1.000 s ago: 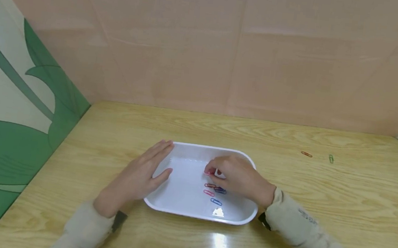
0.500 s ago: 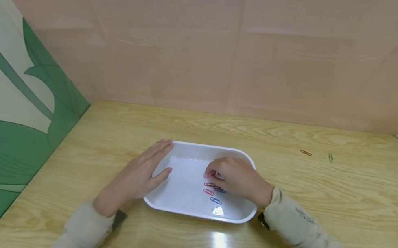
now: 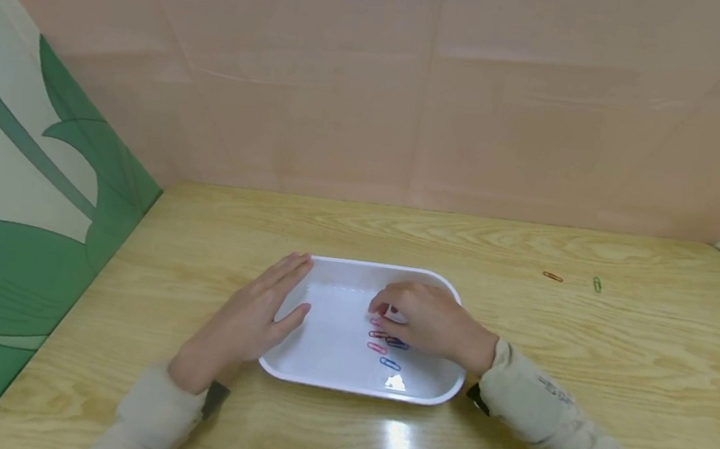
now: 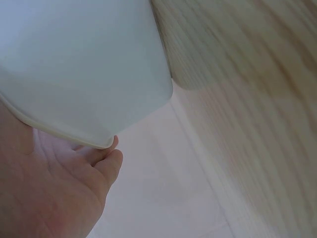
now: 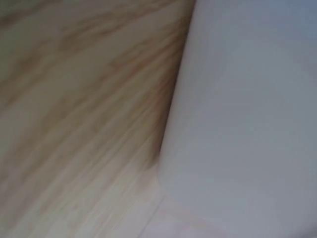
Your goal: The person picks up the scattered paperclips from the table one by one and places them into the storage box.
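Note:
A white tray (image 3: 329,376) sits on the table in the head view, with several paper clips inside. My left hand (image 3: 252,320) rests along its left rim, fingers straight and thumb apart; the left wrist view shows the fingers on the outside of the tray wall (image 4: 99,89). Inside the tray, my right hand (image 3: 425,319) has curled fingers and pinches a pink paper clip (image 3: 375,322), partly hidden by the fingertips. Just below lie a red paper clip (image 3: 378,335), a dark blue one (image 3: 397,343), another pink one (image 3: 377,348) and a blue one (image 3: 390,364).
On the table (image 3: 583,368), right of the tray, lie an orange-red paper clip (image 3: 553,276) and a green paper clip (image 3: 597,285). A pinkish covering (image 3: 426,113) stands behind the table. In the right wrist view, only the tray's outer wall (image 5: 237,124) and wood grain show.
The pink paper clip at my right fingertips has come slightly lower, closer to the red one. My left hand has stayed on the rim.

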The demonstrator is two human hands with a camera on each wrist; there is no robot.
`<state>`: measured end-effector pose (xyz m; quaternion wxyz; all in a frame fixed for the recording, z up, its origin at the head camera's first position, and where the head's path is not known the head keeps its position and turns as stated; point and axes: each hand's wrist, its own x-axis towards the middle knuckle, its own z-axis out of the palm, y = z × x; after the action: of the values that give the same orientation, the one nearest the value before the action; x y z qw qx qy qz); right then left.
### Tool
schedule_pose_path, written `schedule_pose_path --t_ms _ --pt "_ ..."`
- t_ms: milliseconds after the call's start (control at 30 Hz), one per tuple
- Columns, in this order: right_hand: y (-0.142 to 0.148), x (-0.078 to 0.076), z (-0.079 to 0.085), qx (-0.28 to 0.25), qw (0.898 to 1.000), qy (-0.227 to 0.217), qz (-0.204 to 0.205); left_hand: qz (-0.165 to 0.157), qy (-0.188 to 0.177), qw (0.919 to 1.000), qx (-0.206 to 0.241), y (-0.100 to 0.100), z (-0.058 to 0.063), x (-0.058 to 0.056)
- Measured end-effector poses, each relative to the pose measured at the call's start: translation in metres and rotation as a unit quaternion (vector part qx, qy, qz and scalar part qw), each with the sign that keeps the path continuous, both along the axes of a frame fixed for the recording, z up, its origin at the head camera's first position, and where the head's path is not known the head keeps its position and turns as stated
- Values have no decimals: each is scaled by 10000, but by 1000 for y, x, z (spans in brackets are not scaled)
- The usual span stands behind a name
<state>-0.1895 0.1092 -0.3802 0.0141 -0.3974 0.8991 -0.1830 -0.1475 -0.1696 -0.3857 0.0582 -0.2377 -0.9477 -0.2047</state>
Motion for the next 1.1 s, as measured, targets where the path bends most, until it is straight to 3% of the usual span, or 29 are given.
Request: schedule_pose_path --t_ms 167,467,1100 --pt "1 0 7 -214 9997 129 18 9 13 10000 -12 0 0 1" --pt "14 2 24 -317 9989 -281 -207 -6 41 10000 53 0 -1 1" --pt "62 -5 45 -579 9946 200 -839 -53 104 9999 30 -2 -1 1"
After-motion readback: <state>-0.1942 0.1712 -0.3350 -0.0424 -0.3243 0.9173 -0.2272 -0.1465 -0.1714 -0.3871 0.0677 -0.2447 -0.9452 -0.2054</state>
